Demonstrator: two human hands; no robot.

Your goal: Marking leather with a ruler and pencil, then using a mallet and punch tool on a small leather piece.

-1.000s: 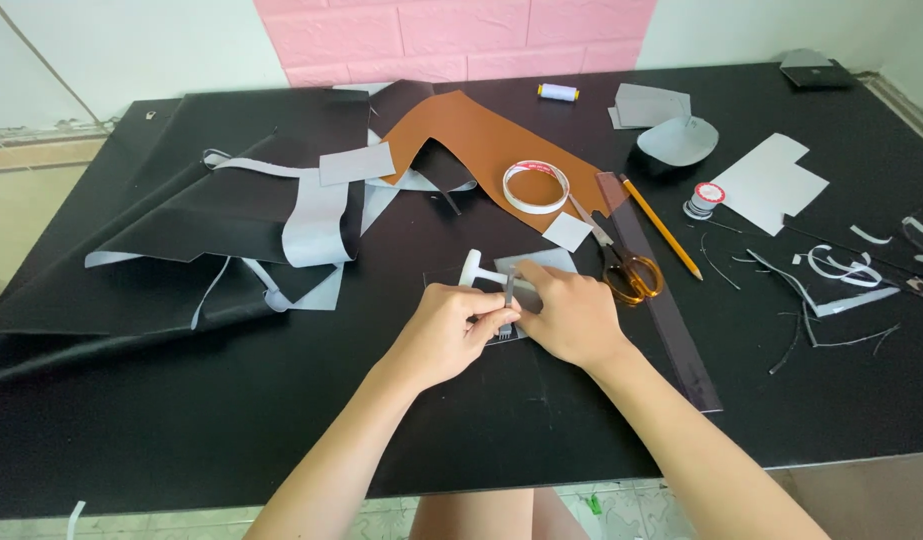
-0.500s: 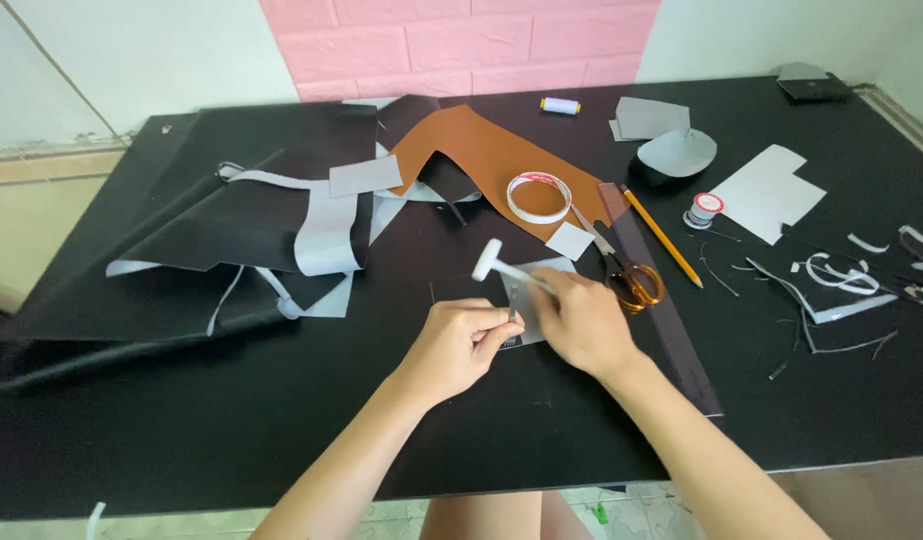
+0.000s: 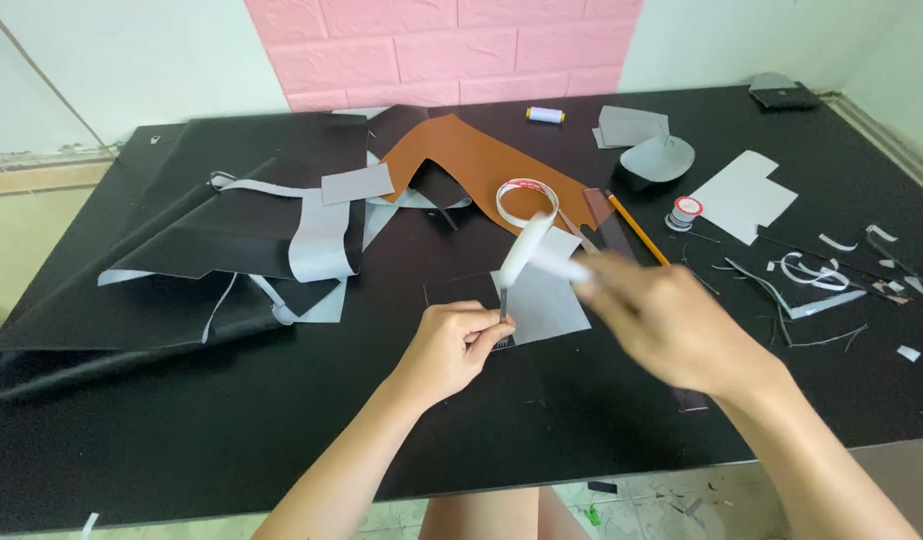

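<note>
My left hand (image 3: 451, 345) pinches the near left corner of a flat grey piece (image 3: 543, 302) lying on the black table (image 3: 231, 440). A dark thin edge shows between its fingertips. My right hand (image 3: 673, 322) is blurred with motion, just right of the grey piece, and holds one end of a white strip (image 3: 522, 250). The strip rises from the spot my left hand pinches and loops over toward my right fingers. My right hand hides what lies under it.
Behind lie a tape ring (image 3: 527, 200), brown leather (image 3: 471, 160), a yellow pencil (image 3: 636, 228), a small reel (image 3: 684, 212), a white card (image 3: 746, 195) and a thread spool (image 3: 544, 114). Black and grey sheets (image 3: 231, 230) are piled left. Scraps (image 3: 811, 275) lie right.
My right hand has pulled away to the right, drawing the white strip up off the grey piece. My left hand stays pinching the corner. The view has moved closer.
</note>
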